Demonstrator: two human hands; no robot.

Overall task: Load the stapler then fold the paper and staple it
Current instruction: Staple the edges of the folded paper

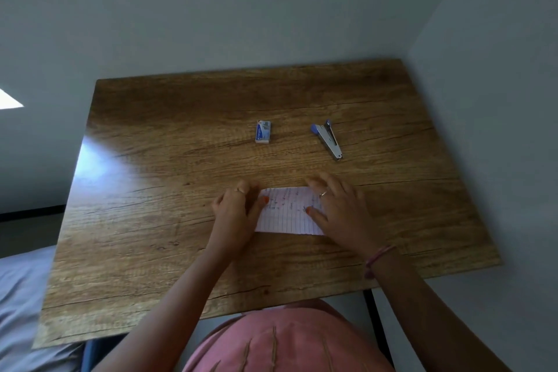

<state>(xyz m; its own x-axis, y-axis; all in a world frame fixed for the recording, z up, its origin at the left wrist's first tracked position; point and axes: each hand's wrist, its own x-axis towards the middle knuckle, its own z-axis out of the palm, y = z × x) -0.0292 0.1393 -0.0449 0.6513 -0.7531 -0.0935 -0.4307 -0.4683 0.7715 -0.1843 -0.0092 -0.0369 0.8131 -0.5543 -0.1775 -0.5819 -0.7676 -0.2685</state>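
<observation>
- Fingers (315,182) of the right hand (341,208) lie spread flat on the paper's (287,214) right end; the left hand (235,208) curls at its left edge, thumb on the sheet.
- One paper, one stapler (327,139), one staple box (262,131), two hands.
- Both forearms reach forward over the table (169,160).
- Lined, handwritten paper lies folded near the front; stapler and box lie well beyond it, apart.

Both arms reach forward, left hand (234,208) loosely curled, right hand (338,205) flat with fingers spread.
</observation>
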